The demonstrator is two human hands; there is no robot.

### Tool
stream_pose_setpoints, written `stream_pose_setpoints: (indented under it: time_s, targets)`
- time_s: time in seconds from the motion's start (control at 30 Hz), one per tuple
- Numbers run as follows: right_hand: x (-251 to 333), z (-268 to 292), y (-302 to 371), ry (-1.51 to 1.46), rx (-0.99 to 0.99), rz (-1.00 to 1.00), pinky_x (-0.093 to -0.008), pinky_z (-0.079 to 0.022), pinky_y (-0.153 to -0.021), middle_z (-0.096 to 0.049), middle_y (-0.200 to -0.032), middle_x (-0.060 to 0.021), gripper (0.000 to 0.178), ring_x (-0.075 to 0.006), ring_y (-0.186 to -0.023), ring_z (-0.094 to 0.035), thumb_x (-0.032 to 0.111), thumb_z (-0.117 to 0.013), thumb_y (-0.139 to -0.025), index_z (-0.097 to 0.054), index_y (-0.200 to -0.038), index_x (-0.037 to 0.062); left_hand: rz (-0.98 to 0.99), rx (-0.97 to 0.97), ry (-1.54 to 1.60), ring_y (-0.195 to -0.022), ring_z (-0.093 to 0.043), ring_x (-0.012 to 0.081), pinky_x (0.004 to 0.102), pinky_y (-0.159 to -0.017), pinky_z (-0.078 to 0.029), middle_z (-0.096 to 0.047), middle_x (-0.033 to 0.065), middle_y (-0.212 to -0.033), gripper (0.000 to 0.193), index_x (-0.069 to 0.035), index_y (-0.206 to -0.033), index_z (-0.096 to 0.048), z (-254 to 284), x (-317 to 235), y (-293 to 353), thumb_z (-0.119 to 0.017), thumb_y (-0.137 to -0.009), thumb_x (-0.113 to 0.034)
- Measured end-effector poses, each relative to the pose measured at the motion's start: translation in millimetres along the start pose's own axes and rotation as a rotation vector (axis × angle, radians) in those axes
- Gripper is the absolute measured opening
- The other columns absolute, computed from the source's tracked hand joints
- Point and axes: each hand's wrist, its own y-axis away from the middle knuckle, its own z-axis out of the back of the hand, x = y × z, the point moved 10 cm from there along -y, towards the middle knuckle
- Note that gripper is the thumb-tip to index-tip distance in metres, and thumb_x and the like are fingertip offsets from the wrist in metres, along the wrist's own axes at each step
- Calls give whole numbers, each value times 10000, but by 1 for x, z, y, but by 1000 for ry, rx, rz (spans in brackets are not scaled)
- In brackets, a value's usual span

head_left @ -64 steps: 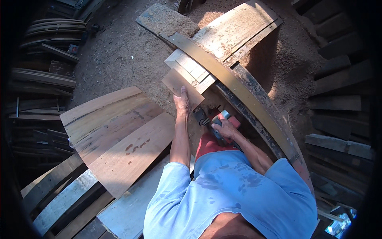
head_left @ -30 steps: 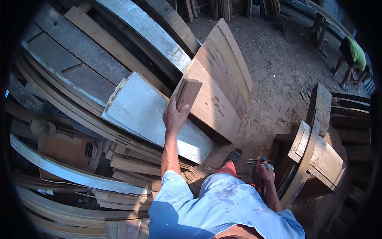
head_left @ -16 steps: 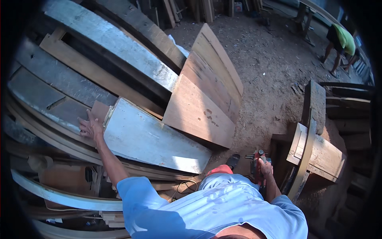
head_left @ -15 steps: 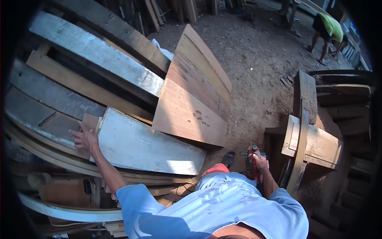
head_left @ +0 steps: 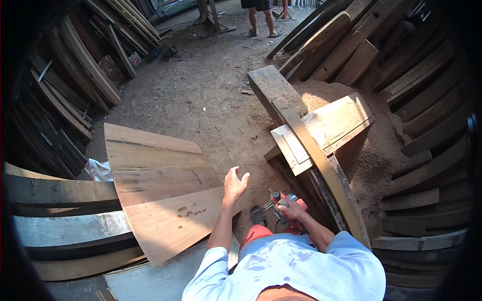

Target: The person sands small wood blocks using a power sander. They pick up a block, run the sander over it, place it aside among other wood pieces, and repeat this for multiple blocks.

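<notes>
My left hand (head_left: 235, 184) is raised with its fingers apart, holding nothing, near the right edge of a wide panel of joined wooden boards (head_left: 160, 173). Low at my right side, my right hand (head_left: 292, 210) is closed around a red handheld power tool (head_left: 302, 204) with a dark round knob and metal parts sticking out toward the left. The palm hides part of its body. Just right of the tool, a long narrow strip of wood (head_left: 307, 142) runs along a heavy beam and crosses over a pale board (head_left: 341, 123).
Sawdust is heaped (head_left: 369, 155) around the beam. Stacked planks (head_left: 422, 120) line the right side, and more timber leans (head_left: 75, 60) at the left. A pale grey board (head_left: 155, 276) lies under the panel. Far off, a person's legs (head_left: 262, 21) stand beside a wooden trestle (head_left: 215, 22).
My left hand has left the boards at the left and swung right, into the air beside the panel. My view has turned right. The power tool stays in my right hand.
</notes>
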Motion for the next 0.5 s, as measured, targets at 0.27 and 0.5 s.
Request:
stream_pose_setpoints:
  time_s: [0.27, 0.5]
  targets:
    - [-38, 24, 67, -162, -10, -238, -429, -506, -974, -679, -1185, -268, 801, -366, -1134, -662, 534, -682, -863, -501, -1406, -27, 499, 670, 438, -615, -664, 179, 306, -506, -552, -688, 133, -868, 414, 13, -1074, -635, -288, -44, -4, -659, -956, -383]
    - [-79, 33, 77, -164, -283, -5, -442, -501, -960, -678, -1161, -238, 766, -361, -1134, -654, 528, -680, -868, -486, -1435, 51, 545, 337, 820, -565, -587, 143, 280, -433, -522, -625, 56, -782, 211, -9, -1059, -622, -296, -57, -10, -553, -1036, -207]
